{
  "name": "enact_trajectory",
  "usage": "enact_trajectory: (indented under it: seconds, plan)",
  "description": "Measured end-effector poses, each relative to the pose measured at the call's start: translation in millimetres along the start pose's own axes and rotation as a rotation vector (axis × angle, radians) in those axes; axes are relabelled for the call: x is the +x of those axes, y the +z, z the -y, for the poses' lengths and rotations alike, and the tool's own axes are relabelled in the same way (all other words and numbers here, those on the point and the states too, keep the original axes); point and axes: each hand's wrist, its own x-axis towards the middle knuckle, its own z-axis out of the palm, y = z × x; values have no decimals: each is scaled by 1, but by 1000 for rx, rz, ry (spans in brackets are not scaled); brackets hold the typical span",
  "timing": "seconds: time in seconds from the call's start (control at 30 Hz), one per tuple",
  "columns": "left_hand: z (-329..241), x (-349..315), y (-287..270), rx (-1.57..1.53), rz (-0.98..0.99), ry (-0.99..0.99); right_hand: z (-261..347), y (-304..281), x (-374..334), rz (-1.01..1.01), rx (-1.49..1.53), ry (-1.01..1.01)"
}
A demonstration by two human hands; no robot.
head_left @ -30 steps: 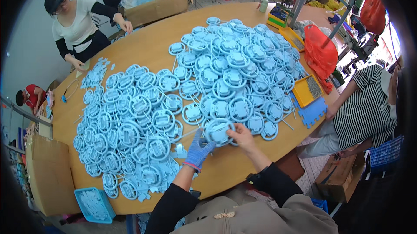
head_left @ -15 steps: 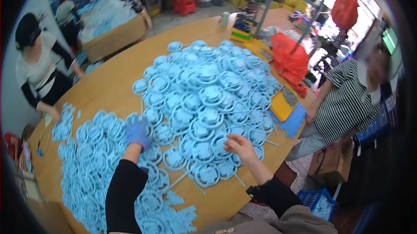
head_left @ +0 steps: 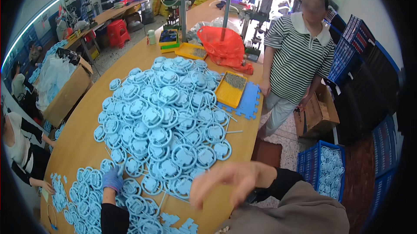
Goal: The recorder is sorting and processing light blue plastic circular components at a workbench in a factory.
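My left hand, in a blue-purple glove, reaches in at the edge of a lower pile of light-blue plastic ring parts. Its fingertips touch the parts there, and I cannot see whether they grip one. Bare and blurred by motion, my right hand hovers over the table's near edge with its fingers curved and apart, holding nothing. Ahead of both hands rises a big heap of light-blue round parts with ring rims and thin rods. Flat light-blue pieces lie near the front edge.
On the wooden table, a yellow tray of small metal pieces sits on a blue foam mat. A person in a striped shirt stands right of the table; another works at the left. A blue crate is on the floor at right.
My view has swung to the right. My right hand has drawn back from the big heap toward me, while my left hand stays at the lower pile.
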Motion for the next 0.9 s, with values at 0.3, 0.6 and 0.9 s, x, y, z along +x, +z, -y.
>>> enact_trajectory:
  seconds: [0.3, 0.6, 0.9]
  plan:
    - [-20, -65, -36, -834, -552, -144, 55, 106, 15, 450, 269, -220]
    - [-100, -194, -69, -1893, -1042, -106, -22, 67, -67, 29, 63, 457]
    - [-271, -283, -24, -2586, -850, 19, -170, 112, -19, -298, -43, 488]
